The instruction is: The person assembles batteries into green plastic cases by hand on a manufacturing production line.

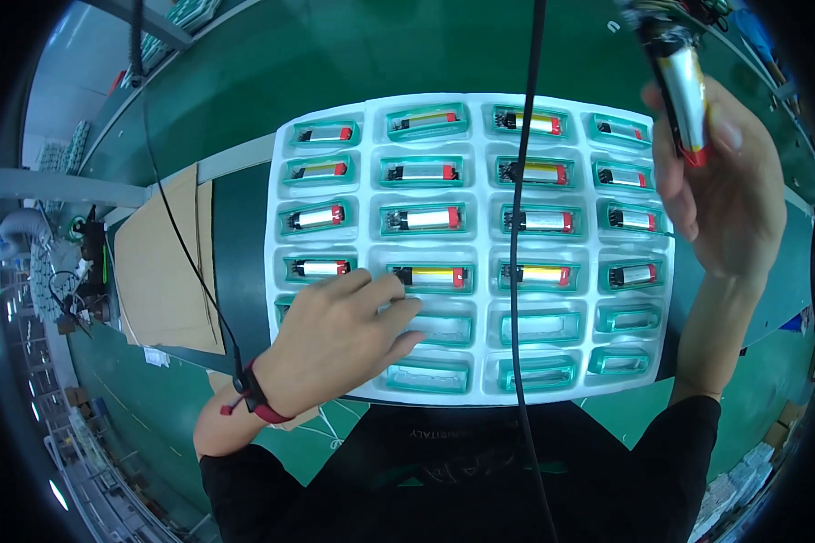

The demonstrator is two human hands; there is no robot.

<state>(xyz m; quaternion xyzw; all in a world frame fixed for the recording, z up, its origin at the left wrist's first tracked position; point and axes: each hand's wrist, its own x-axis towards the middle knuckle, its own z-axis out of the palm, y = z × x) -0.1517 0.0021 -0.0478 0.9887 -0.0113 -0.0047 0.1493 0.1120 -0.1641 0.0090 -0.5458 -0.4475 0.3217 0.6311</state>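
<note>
In the upper right, my right hand (729,172) is closed around a silver cylindrical battery cell (685,95) with a red end and dark wiring at its top. My left hand (344,326) hovers over the lower left of a white tray (480,252), its fingers bent and apart with nothing seen in them. Its fingertips are beside a yellow-and-silver battery (435,277); I cannot tell whether they touch it. The tray's upper rows hold several similar red-ended batteries in green liners. Bare green liners (539,326) show in the lower rows. My left hand covers part of the lower-left pockets.
A black cable (516,235) hangs down across the tray. A thin cord (186,244) runs to the red wrist strap (255,396) on my left arm. Flat brown cardboard (167,262) lies left of the tray. Cluttered items stand beyond at the upper right.
</note>
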